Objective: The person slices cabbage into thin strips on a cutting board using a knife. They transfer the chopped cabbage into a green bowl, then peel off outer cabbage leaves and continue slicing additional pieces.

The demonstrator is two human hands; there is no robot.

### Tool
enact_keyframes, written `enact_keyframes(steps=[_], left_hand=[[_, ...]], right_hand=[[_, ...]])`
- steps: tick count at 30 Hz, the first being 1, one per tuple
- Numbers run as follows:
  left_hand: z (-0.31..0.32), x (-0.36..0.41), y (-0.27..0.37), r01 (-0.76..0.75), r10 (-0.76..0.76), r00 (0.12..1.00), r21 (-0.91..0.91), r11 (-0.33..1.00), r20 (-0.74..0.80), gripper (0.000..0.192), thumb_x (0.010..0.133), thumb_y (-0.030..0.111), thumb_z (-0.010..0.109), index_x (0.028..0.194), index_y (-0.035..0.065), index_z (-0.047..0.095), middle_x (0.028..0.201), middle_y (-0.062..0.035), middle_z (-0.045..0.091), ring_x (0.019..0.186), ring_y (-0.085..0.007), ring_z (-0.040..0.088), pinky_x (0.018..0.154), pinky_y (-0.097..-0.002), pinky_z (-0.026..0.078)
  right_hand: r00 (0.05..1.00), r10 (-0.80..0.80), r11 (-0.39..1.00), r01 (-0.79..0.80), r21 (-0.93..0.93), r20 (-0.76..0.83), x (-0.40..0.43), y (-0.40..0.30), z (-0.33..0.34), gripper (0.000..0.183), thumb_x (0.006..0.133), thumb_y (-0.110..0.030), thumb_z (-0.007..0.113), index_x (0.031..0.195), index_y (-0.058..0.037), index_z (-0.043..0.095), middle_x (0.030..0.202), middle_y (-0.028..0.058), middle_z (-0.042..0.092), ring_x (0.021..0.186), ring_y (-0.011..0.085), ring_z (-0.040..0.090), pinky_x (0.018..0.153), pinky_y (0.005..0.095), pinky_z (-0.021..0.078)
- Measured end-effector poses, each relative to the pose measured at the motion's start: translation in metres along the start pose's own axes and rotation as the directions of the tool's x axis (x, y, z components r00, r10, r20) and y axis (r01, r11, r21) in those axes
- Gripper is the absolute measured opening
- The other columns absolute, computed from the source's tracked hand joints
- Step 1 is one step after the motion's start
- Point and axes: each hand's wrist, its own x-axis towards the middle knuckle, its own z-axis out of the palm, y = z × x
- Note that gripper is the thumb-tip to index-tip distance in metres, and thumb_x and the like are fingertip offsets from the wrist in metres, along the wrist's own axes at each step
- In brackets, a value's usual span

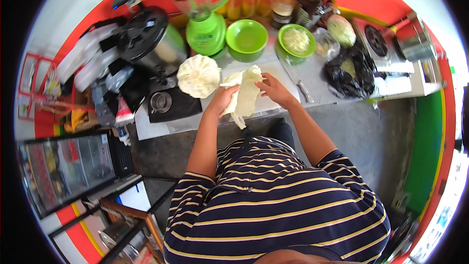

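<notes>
Pale cabbage leaves [249,97] are held up over the front edge of the counter, in front of my body. My left hand [224,99] grips them from the left side. My right hand [273,88] touches their upper right edge with its fingers spread around it. A cut cabbage head [199,76] sits just left of my hands, at the corner of a white cutting board [280,77]. To the right lies a knife [305,91] with its handle towards me. Shredded cabbage [296,41] fills a green bowl behind the board, beside another green bowl [247,38].
A green blender [206,33] and a large steel pot [168,51] stand at the back left. A glass mug [160,102] rests on a black cloth. On the right are a black plastic bag [351,75], another cabbage [340,30] and a stove [377,44] with a saucepan.
</notes>
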Motion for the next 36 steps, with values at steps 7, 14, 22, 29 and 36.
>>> enact_keyframes(steps=[7, 14, 22, 29, 36], left_hand=[[0.054, 0.044, 0.006, -0.535, 0.728, 0.670, 0.774, 0.338, 0.145, 0.055, 0.094, 0.010, 0.067, 0.148, 0.0046, 0.056, 0.153, -0.0227, 0.047, 0.144, -0.0448, 0.043, 0.119, -0.0517, 0.034], [0.081, 0.033, -0.045, -0.324, 0.489, 0.772, 0.913, -0.247, 0.406, 0.064, 0.095, 0.017, 0.066, 0.157, 0.0196, 0.051, 0.176, -0.0215, 0.013, 0.160, -0.0459, 0.014, 0.127, -0.0626, 0.016], [0.096, 0.013, -0.059, -0.421, 0.552, 0.732, 0.902, -0.092, 0.398, 0.058, 0.096, 0.031, 0.068, 0.150, 0.0133, 0.055, 0.167, -0.0192, 0.033, 0.153, -0.0399, 0.030, 0.119, -0.0582, 0.027], [0.090, 0.070, -0.019, -0.052, 0.575, 0.815, 0.978, 0.203, -0.076, 0.061, 0.098, 0.041, 0.068, 0.150, 0.0116, 0.055, 0.155, -0.0209, 0.050, 0.144, -0.0404, 0.045, 0.116, -0.0589, 0.034], [0.059, 0.091, -0.004, 0.091, 0.077, 0.989, 0.928, 0.362, -0.127, 0.096, 0.082, 0.070, 0.075, 0.145, 0.0000, 0.056, 0.140, -0.0232, 0.064, 0.130, -0.0373, 0.062, 0.108, -0.0442, 0.049]], right_hand=[[0.728, -0.328, 0.831, -0.081, -0.550, -0.602, -0.052, 0.083, -0.085, 0.053, 0.088, -0.022, 0.076, 0.135, -0.0075, 0.056, 0.116, 0.0171, 0.067, 0.110, 0.0350, 0.063, 0.099, 0.0456, 0.0490], [0.664, -0.214, 0.711, -0.397, -0.580, -0.717, -0.064, 0.093, -0.096, 0.059, 0.083, -0.019, 0.073, 0.138, -0.0102, 0.054, 0.135, 0.0190, 0.056, 0.127, 0.0411, 0.051, 0.108, 0.0545, 0.0399], [0.743, -0.204, 0.671, -0.368, -0.644, -0.637, -0.054, 0.099, -0.093, 0.045, 0.088, -0.011, 0.061, 0.133, -0.0095, 0.059, 0.129, 0.0165, 0.058, 0.124, 0.0393, 0.053, 0.106, 0.0527, 0.0417], [0.755, -0.246, 0.686, -0.307, -0.660, -0.607, -0.055, 0.101, -0.093, 0.042, 0.087, -0.009, 0.063, 0.128, -0.0043, 0.060, 0.126, 0.0201, 0.059, 0.118, 0.0421, 0.057, 0.104, 0.0498, 0.0470], [0.763, -0.267, 0.770, -0.198, -0.607, -0.588, -0.066, 0.109, -0.090, 0.037, 0.087, -0.008, 0.063, 0.122, 0.0001, 0.057, 0.125, 0.0246, 0.059, 0.114, 0.0464, 0.061, 0.100, 0.0517, 0.0497]])
